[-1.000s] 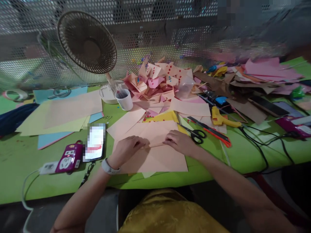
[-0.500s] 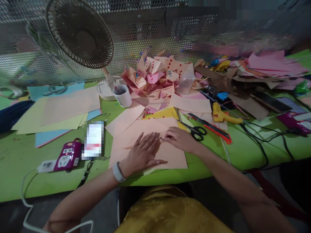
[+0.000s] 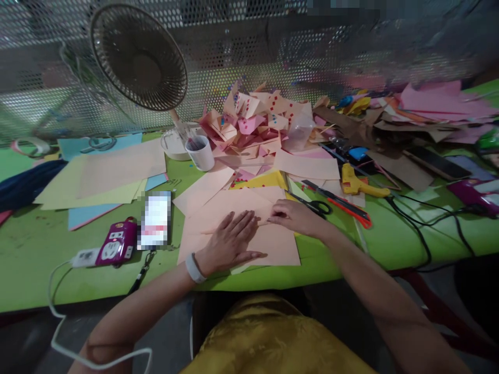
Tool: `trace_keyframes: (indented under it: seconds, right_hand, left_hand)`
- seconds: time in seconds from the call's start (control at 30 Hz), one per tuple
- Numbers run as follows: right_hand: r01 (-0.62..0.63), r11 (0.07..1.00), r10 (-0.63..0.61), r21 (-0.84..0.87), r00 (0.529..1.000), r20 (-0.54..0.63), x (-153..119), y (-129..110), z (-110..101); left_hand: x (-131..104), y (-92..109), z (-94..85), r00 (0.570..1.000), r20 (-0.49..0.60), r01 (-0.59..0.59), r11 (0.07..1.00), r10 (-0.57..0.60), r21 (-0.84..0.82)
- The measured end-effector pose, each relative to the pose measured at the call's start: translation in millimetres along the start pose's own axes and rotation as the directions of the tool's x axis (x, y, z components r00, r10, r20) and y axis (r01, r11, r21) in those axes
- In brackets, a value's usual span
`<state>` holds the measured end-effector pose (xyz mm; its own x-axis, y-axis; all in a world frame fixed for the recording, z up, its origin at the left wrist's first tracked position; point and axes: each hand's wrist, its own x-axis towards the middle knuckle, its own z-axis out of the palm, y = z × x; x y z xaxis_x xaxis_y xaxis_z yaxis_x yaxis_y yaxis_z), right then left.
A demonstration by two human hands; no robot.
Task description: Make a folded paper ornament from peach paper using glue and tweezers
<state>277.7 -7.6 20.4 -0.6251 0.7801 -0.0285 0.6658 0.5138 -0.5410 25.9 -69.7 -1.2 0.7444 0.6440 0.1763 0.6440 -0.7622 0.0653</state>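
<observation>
A sheet of peach paper (image 3: 280,249) lies near the front edge of the green table, with a ridge or crease running across it. My left hand (image 3: 236,241) rests flat on the sheet, fingers stretched and slightly spread. To its right, my right hand (image 3: 290,215) touches the same sheet along the crease line. Its fingers are curled together, and whatever is between them is hidden. Black-handled scissors (image 3: 320,208) lie just beyond my right hand. Beside them is a red and black utility knife (image 3: 343,206).
Folded paper pieces (image 3: 249,124) are heaped behind the sheet. At right lie a yellow glue gun (image 3: 360,184) and black cables. A phone (image 3: 155,221), a purple power strip (image 3: 118,243), a white cup (image 3: 201,154) and a fan (image 3: 140,59) stand or lie leftward.
My right hand has slid a little to the right along the crease, away from my left fingertips. The left hand stays flat on the paper. The view has shifted slightly.
</observation>
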Motion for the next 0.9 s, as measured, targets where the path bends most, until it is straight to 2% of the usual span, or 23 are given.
trace_keyframes:
  seconds: [0.2, 0.37, 0.43, 0.47, 0.5, 0.57, 0.6, 0.63, 0.7, 0.8, 0.9]
  right_hand:
    - [-0.050, 0.999, 0.051, -0.022, 0.997, 0.058, -9.7, 8.7, -16.5]
    - [-0.120, 0.988, 0.127, -0.094, 0.990, 0.067, -24.2, 21.6, -34.8]
    - [-0.164, 0.975, 0.168, -0.147, 0.986, 0.015, -29.4, 18.1, -38.8]
    - [-0.188, 0.966, 0.181, -0.176, 0.982, -0.054, -31.1, 13.1, -37.7]
    - [-0.203, 0.958, 0.176, -0.201, 0.974, -0.146, -32.1, 6.0, -33.8]
    - [-0.181, 0.953, 0.090, -0.242, 0.934, -0.346, -31.9, -11.9, -16.8]
    - [-0.110, 0.959, 0.004, -0.260, 0.927, -0.376, -31.1, -20.9, -4.4]
    - [-0.019, 0.957, -0.091, -0.288, 0.927, -0.363, -30.2, -28.8, 9.5]
    - [0.089, 0.932, -0.196, -0.351, 0.938, -0.285, -28.7, -39.0, 37.1]
    - [0.105, 0.908, -0.197, -0.405, 0.961, -0.193, -29.0, -40.1, 63.8]
    - [0.087, 0.904, -0.171, -0.418, 0.971, -0.167, -31.2, -35.2, 69.0]
  left_hand:
    - [0.6, 0.2, -2.8, 0.999, 0.038, -0.030, 0.999, 0.029, 0.029]
    - [1.5, -0.3, -3.3, 0.999, 0.025, -0.036, 0.999, 0.036, 0.016]
    - [1.3, -0.9, -2.3, 0.999, 0.020, -0.033, 0.999, 0.033, 0.013]
    - [1.0, -1.3, -1.6, 0.999, 0.018, -0.032, 0.999, 0.032, 0.010]
    - [0.8, -1.6, -0.9, 0.999, 0.015, -0.030, 1.000, 0.030, 0.004]
    - [0.2, -2.1, 0.5, 0.999, 0.003, -0.032, 0.999, 0.032, -0.008]
    - [0.1, -2.2, 1.1, 0.999, -0.005, -0.033, 0.999, 0.033, -0.014]
    - [0.1, -2.3, 1.5, 0.999, -0.013, -0.033, 0.999, 0.033, -0.018]
    - [0.5, -1.9, 1.8, 0.999, -0.017, -0.031, 0.999, 0.031, -0.019]
    - [2.1, -0.2, 0.5, 1.000, -0.004, -0.013, 1.000, 0.013, -0.012]
    - [3.4, 1.4, -1.3, 1.000, -0.010, -0.003, 1.000, 0.003, -0.006]
